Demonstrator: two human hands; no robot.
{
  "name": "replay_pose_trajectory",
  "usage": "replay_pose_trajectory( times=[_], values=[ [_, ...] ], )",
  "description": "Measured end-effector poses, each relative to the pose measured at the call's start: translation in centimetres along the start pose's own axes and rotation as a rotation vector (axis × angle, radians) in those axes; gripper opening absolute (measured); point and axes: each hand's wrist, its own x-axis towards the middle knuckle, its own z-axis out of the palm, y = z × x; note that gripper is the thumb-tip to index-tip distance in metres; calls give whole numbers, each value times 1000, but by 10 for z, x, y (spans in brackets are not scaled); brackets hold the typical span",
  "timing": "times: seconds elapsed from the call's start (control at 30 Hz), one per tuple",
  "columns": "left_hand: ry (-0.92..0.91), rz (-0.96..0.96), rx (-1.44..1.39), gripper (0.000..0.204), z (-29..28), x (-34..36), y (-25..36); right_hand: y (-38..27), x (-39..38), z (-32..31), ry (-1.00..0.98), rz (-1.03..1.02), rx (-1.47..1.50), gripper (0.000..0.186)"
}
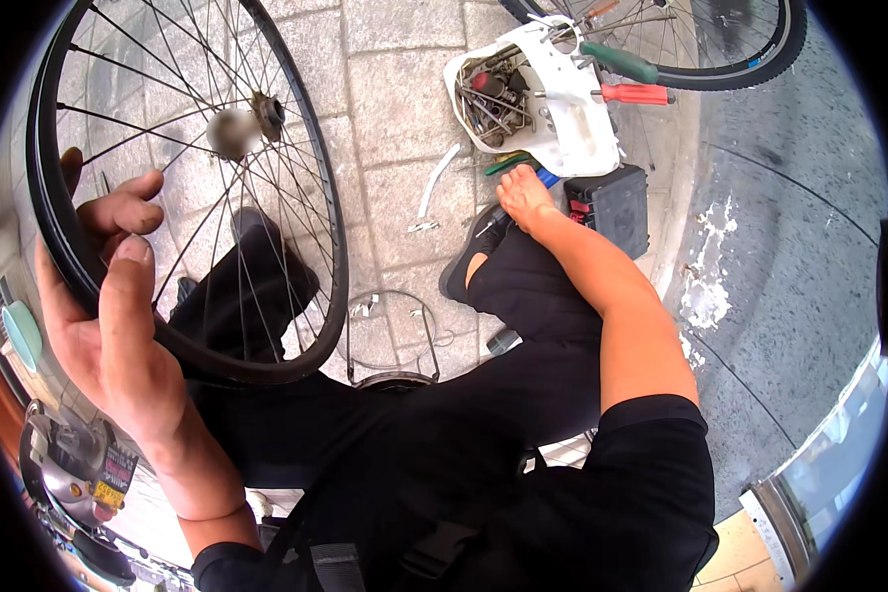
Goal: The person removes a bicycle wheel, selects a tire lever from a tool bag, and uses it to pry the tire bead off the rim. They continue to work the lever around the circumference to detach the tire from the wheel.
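Observation:
A bicycle wheel (333, 197) with a black rim and dark spokes stands upright at the left, its hub facing me. My left hand (118, 296) grips its rim, thumb on the near side and fingers curled behind and through the spokes. Over my right shoe, my right hand (528, 200) is closed around a blue-handled screwdriver (549, 179); its thin metal shaft sticks out toward the lower left. Just past that hand lies a green-handled tool (507, 164), beside a cut-open white plastic container (572, 143) of metal tools.
Two screwdrivers, green-handled (618, 62) and red-handled (637, 94), stick out of the container. A black toolbox (617, 212) sits beside it. Another bicycle wheel (760, 71) lies at the far right. A white strip (438, 182) is on the paving, and a thin hoop (434, 335) between my legs.

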Motion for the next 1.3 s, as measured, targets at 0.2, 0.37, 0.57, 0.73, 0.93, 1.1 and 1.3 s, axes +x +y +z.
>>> replay_pose_trajectory(
  times=[0.2, 0.37, 0.57, 0.73, 0.93, 1.1, 1.3],
  values=[
    [-15, 25, 4, 57, 1, 0, -2, -2, 11, 34, 129, 222, 111, 45],
    [-4, -15, -2, 59, 5, 1, 7, -12, 9, -34, 47, 69, 333, 29],
    [-32, 5, 1, 59, 3, -1, 6, 29, 19, -109, 466, 363, 795, 15],
    [-2, -24, 22, 62, 6, -1, 11, 71, 59, -81, 317, 809, 1121, 28],
    [28, -130, 29, 71, 9, 0, 19, 80, 119, -39, 34, 1204, 1470, 39],
    [43, -171, 58, 74, 3, -1, 17, 68, 120, -28, 300, 1116, 1602, 36],
    [-6, -154, 85, 75, -1, 2, 14, 79, 182, 52, 345, 1669, 2299, 21]
  ],
)
